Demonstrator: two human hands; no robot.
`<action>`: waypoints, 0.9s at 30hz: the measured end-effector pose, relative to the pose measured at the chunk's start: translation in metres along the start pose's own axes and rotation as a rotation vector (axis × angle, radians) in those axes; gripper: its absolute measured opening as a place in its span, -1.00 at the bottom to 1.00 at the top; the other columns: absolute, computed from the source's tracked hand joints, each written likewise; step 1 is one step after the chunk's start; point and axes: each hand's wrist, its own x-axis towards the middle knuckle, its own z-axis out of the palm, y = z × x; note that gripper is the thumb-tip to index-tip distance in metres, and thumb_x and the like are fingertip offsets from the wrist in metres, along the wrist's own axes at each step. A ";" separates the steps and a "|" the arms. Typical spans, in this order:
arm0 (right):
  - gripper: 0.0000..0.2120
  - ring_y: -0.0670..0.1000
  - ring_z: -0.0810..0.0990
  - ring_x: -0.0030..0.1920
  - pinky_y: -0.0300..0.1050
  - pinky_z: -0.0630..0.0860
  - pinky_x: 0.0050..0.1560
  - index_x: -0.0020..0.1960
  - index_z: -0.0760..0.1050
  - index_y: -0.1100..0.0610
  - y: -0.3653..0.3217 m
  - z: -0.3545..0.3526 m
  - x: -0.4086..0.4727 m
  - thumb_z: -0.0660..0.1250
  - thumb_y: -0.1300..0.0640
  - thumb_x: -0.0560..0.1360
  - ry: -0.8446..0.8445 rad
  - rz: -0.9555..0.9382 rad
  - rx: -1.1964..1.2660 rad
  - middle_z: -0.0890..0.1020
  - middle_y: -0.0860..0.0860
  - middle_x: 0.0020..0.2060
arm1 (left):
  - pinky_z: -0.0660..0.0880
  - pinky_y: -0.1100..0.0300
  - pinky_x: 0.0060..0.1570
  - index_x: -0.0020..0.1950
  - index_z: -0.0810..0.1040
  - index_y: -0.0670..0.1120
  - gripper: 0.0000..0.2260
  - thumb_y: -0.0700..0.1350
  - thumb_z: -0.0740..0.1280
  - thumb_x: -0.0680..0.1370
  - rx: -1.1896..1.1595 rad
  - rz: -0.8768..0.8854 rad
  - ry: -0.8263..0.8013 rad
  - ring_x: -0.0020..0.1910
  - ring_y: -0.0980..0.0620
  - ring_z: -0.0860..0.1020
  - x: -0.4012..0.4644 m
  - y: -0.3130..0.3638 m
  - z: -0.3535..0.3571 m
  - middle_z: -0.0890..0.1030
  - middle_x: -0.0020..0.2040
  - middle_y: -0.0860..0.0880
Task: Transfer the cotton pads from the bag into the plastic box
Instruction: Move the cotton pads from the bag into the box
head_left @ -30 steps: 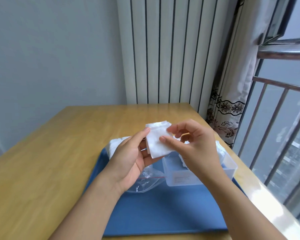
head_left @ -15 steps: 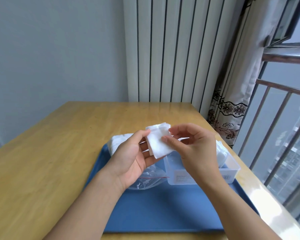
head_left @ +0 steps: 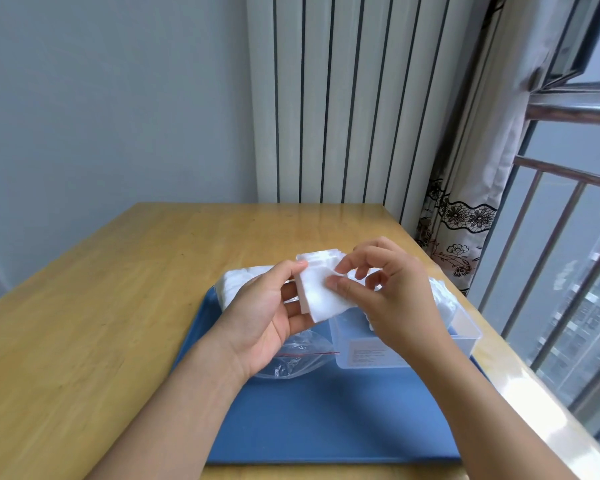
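A small stack of white square cotton pads [head_left: 321, 289] is held above the blue tray [head_left: 326, 420]. My left hand [head_left: 264, 317] grips the stack from the left, thumb on its top edge. My right hand [head_left: 392, 296] pinches the front pad with thumb and forefinger and peels it away from the stack. Below my hands lies a clear plastic bag [head_left: 291, 355] with a red seal line, holding more white pads [head_left: 239, 278] at its far end. The clear plastic box [head_left: 465, 327] stands on the tray under my right hand, with pads inside it.
The tray sits on a wooden table [head_left: 101, 323]. A white radiator [head_left: 343, 98] stands behind the table. A patterned curtain [head_left: 465, 220] and a window railing [head_left: 551, 271] are close on the right.
The head camera has tilted, so the scene sits slightly higher in view. My right thumb and forefinger have slid the front pad down and to the right, off the stack.
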 end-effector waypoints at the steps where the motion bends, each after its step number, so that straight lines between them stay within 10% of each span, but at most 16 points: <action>1: -0.84 -0.09 0.49 -0.25 -0.33 0.37 -0.27 -0.23 0.65 0.05 0.000 0.000 0.000 0.61 0.23 0.36 0.002 -0.020 -0.011 0.57 -0.04 -0.22 | 0.66 -0.02 0.04 0.14 0.65 -0.20 -0.79 -0.12 0.32 0.61 0.008 0.001 -0.006 -0.06 -0.11 0.69 0.000 0.000 0.000 0.70 0.07 -0.22; 7: -0.85 -0.10 0.48 -0.28 -0.31 0.36 -0.30 -0.21 0.62 0.11 -0.005 0.001 -0.003 0.56 0.29 0.40 0.023 -0.161 -0.090 0.58 -0.17 -0.29 | 0.63 -0.04 0.06 0.37 0.51 -0.24 -0.63 -0.11 0.31 0.60 -0.070 -0.039 -0.004 -0.07 -0.13 0.64 0.000 0.002 -0.001 0.63 0.04 -0.21; 27: -0.73 -0.20 0.53 -0.39 -0.33 0.47 -0.29 -0.23 0.64 0.00 -0.005 -0.005 0.000 0.53 0.37 0.42 -0.072 0.005 0.051 0.62 -0.13 -0.41 | 0.67 0.04 -0.09 0.19 0.64 -0.20 -0.75 -0.13 0.33 0.59 0.061 0.030 0.013 -0.11 -0.11 0.65 0.000 0.000 -0.002 0.68 -0.02 -0.18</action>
